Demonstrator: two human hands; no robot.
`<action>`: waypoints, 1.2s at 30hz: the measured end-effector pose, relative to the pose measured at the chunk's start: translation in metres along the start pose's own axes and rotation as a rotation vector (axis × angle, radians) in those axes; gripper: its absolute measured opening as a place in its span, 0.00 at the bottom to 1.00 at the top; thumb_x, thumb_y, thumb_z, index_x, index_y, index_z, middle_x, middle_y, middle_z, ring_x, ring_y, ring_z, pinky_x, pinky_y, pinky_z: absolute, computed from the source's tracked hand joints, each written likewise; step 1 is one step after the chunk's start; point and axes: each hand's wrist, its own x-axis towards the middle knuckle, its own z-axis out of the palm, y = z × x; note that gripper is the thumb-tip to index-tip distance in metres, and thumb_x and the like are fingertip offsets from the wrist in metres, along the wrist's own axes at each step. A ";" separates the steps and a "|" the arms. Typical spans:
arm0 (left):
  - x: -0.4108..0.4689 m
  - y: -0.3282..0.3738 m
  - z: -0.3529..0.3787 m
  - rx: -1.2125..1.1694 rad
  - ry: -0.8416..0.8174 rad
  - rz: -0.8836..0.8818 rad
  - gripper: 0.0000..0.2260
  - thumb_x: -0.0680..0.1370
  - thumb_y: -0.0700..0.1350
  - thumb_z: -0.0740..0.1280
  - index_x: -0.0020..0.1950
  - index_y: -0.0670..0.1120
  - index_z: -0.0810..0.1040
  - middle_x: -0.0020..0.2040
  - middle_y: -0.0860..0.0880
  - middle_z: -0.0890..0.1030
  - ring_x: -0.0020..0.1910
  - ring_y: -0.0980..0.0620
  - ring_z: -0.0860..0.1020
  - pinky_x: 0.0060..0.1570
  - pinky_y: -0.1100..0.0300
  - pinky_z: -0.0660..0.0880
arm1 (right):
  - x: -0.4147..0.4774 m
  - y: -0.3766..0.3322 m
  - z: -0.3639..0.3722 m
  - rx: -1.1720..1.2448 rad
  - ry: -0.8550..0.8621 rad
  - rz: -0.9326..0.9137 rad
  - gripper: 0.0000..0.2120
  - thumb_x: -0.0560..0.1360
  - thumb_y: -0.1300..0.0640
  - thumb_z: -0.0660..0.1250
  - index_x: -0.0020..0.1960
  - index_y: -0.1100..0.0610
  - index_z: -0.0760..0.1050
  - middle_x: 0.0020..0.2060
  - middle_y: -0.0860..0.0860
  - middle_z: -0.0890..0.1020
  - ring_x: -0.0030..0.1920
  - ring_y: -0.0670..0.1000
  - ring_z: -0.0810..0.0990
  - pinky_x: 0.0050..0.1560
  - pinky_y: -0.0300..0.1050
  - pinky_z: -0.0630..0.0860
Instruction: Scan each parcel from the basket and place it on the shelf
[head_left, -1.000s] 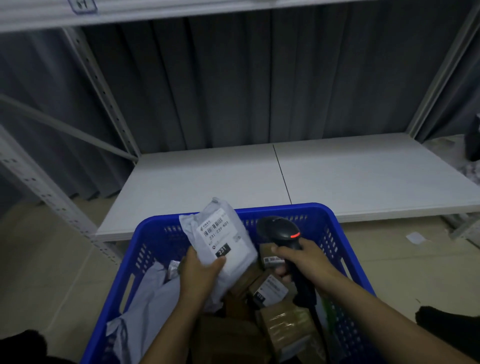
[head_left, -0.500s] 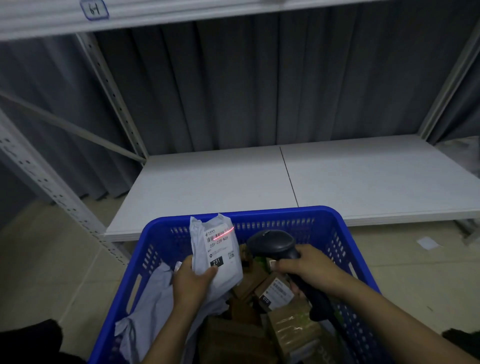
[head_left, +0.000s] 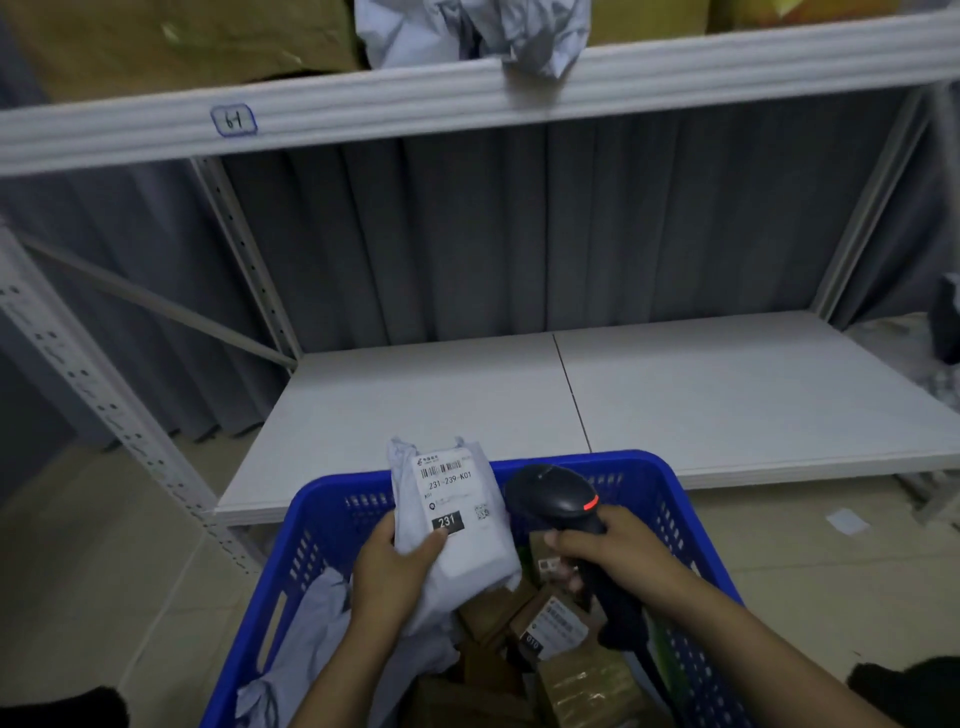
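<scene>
My left hand (head_left: 392, 564) grips a white poly-bag parcel (head_left: 457, 525) above the blue basket (head_left: 670, 499); its label faces me and reads 231-239-K01. Just right of the parcel, my right hand (head_left: 610, 553) holds a black barcode scanner (head_left: 553, 496) by its handle, a red light glowing on its head. Inside the basket lie several brown cardboard parcels (head_left: 558, 626) and a grey poly bag (head_left: 301, 654). The white lower shelf (head_left: 727, 389) stretches bare behind the basket.
An upper shelf (head_left: 467, 98), marked 61 on its edge, carries cardboard boxes and a crumpled grey bag (head_left: 467, 31). Perforated metal uprights (head_left: 104, 410) stand at the left. A grey curtain hangs behind. A scrap of paper (head_left: 847, 521) lies on the tiled floor at the right.
The view has tilted up, bringing the upper shelf into sight. The red scan line on the label is gone. The parcel stands more upright, and the scanner sits a little higher beside it.
</scene>
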 end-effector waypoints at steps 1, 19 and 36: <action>0.000 0.012 -0.001 -0.026 -0.001 0.025 0.17 0.74 0.44 0.73 0.60 0.52 0.73 0.57 0.48 0.80 0.50 0.51 0.78 0.50 0.53 0.76 | -0.003 -0.003 -0.001 0.027 0.029 -0.016 0.02 0.74 0.57 0.72 0.43 0.55 0.80 0.32 0.48 0.83 0.37 0.48 0.82 0.40 0.40 0.75; -0.031 0.263 -0.014 0.179 -0.221 0.837 0.35 0.70 0.56 0.74 0.75 0.56 0.65 0.75 0.55 0.57 0.71 0.57 0.62 0.68 0.63 0.64 | -0.085 -0.188 -0.047 0.590 0.432 -0.433 0.06 0.74 0.64 0.70 0.50 0.64 0.80 0.43 0.60 0.86 0.43 0.56 0.85 0.50 0.50 0.81; 0.062 0.453 -0.045 0.362 0.262 1.373 0.20 0.69 0.37 0.75 0.61 0.42 0.79 0.60 0.44 0.79 0.59 0.46 0.76 0.58 0.71 0.61 | -0.066 -0.340 -0.101 0.447 0.409 -0.721 0.08 0.74 0.63 0.71 0.53 0.58 0.79 0.50 0.60 0.82 0.55 0.61 0.82 0.54 0.53 0.81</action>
